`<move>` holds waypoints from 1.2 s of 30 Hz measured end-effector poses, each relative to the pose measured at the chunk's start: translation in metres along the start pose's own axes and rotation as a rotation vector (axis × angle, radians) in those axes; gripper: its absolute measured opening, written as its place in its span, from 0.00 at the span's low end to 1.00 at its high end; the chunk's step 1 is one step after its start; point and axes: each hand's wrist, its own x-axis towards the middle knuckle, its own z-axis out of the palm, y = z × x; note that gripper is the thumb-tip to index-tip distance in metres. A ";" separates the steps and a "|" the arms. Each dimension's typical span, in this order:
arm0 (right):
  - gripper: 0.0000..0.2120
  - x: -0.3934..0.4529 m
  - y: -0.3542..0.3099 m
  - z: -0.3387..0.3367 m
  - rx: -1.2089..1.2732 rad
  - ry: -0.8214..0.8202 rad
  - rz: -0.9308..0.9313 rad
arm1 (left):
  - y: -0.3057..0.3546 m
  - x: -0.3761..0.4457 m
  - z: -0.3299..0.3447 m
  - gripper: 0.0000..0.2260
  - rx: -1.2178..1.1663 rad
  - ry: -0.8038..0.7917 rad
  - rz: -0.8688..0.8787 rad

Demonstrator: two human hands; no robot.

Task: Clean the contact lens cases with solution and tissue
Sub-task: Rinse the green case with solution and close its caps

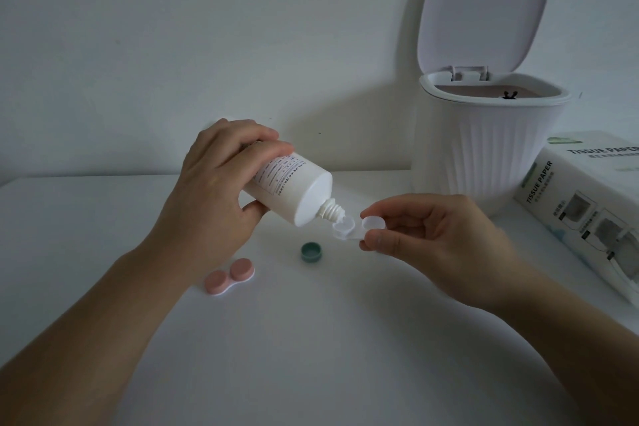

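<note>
Left grip (221, 183): fingers and thumb wrapped around the body of the white solution bottle (290, 190), which is tipped nozzle-down toward the right so that liquid can run out under a squeeze. Right grip (428, 235): thumb and fingertips pinching one end of the clear lens case (352, 226), held roughly level above the table (311, 339), presumably so the wells keep what is poured in. The nozzle sits just over, perhaps touching, the open left well; the right well looks capped, though the clear plastic makes this hard to confirm, and no stream of liquid can be made out. The green bottle cap (311, 251) lies on the table just below the case, set aside within reach for re-closing. The pink lens case (229, 276), both lids on, waits near the left wrist and appears not yet treated. To the right stand the white bin (491, 162), lid raised to receive waste, and, beside it, the tissue box (587, 204), at hand for the wiping step judged to follow.
</note>
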 end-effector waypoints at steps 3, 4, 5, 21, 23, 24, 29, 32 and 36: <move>0.08 0.000 -0.001 0.000 0.011 0.001 0.003 | 0.000 0.000 0.000 0.29 -0.002 -0.001 0.000; 0.08 0.000 -0.001 0.001 0.011 0.001 0.006 | 0.001 0.000 0.000 0.29 -0.002 -0.003 -0.001; 0.08 -0.001 -0.001 0.001 0.008 0.001 0.008 | 0.001 0.000 -0.001 0.29 0.000 -0.004 -0.001; 0.08 -0.001 -0.006 0.002 -0.006 -0.004 0.006 | 0.002 0.001 -0.002 0.29 0.003 -0.018 0.002; 0.08 -0.001 -0.006 0.002 -0.005 -0.004 0.003 | 0.001 0.001 -0.002 0.29 -0.001 -0.021 0.002; 0.08 -0.002 -0.006 0.002 -0.002 -0.002 0.002 | 0.001 0.001 -0.002 0.29 -0.003 -0.021 0.001; 0.08 -0.001 -0.006 0.002 0.016 0.005 0.009 | 0.002 0.001 -0.002 0.29 -0.001 -0.011 0.008; 0.07 -0.002 -0.006 0.002 0.013 0.004 0.011 | 0.002 0.001 -0.002 0.29 0.002 -0.005 0.009; 0.08 -0.002 -0.007 0.002 0.001 0.005 0.009 | 0.003 0.002 -0.002 0.28 0.015 -0.002 0.009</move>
